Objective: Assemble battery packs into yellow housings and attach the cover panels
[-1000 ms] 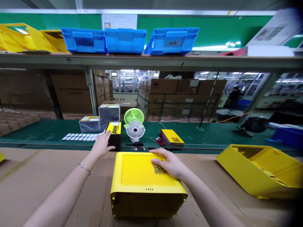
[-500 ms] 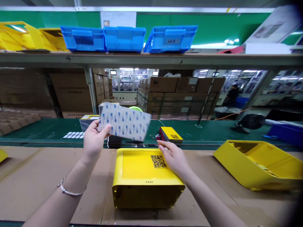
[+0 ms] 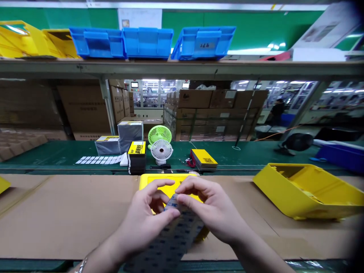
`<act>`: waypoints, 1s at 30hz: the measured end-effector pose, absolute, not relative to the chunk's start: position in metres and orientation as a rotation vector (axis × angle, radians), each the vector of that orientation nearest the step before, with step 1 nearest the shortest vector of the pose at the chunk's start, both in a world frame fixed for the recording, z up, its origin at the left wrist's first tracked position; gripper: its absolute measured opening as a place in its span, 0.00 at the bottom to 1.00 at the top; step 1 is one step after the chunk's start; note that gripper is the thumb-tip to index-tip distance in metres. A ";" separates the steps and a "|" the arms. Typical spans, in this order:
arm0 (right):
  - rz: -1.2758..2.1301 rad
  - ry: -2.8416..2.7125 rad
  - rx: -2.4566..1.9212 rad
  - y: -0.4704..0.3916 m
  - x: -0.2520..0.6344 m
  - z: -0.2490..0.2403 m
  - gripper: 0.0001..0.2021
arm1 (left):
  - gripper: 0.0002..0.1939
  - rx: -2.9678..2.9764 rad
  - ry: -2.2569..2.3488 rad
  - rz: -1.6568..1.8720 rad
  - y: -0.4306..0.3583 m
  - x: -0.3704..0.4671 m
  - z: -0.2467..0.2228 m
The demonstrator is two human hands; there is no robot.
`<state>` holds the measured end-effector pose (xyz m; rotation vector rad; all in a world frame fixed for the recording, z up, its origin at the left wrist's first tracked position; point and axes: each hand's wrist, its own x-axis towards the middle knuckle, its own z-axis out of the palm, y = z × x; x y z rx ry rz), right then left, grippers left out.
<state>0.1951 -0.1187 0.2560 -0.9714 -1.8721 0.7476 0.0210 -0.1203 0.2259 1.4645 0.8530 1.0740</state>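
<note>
Now my right hand (image 3: 216,208) pinches the sheet (image 3: 169,242) by its far tip; my left hand (image 3: 139,220) curls alongside, gripping or not I can't tell. Lengthwise, the sheet runs away from me, slanting right, before the case (image 3: 152,179), which my hands partly block; a white fan (image 3: 161,151) stands beyond.

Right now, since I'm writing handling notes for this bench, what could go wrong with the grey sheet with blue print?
The right hand pinches the grey sheet with blue print near one end, so it might slip or crease there. The sheet overlaps the yellow box-shaped plastic housing in view, so the two could knock or scrape. Whether the left hand grips too is unclear.
</note>
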 end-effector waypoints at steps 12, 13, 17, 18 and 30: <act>-0.024 -1.765 -0.781 -0.124 0.186 0.241 0.08 | 0.33 0.544 0.181 0.729 -0.140 0.050 0.190; -0.081 -1.784 -0.781 -0.123 0.186 0.240 0.09 | 0.35 0.526 0.183 0.697 -0.140 0.049 0.189; -0.166 -1.832 -0.830 -0.122 0.186 0.240 0.08 | 0.37 0.535 0.203 0.580 -0.139 0.045 0.190; -0.162 -1.843 -0.848 -0.122 0.186 0.240 0.07 | 0.37 0.550 0.213 0.569 -0.139 0.044 0.190; -0.149 -1.932 -0.713 -0.123 0.183 0.237 0.08 | 0.38 0.550 0.163 0.611 -0.145 0.045 0.195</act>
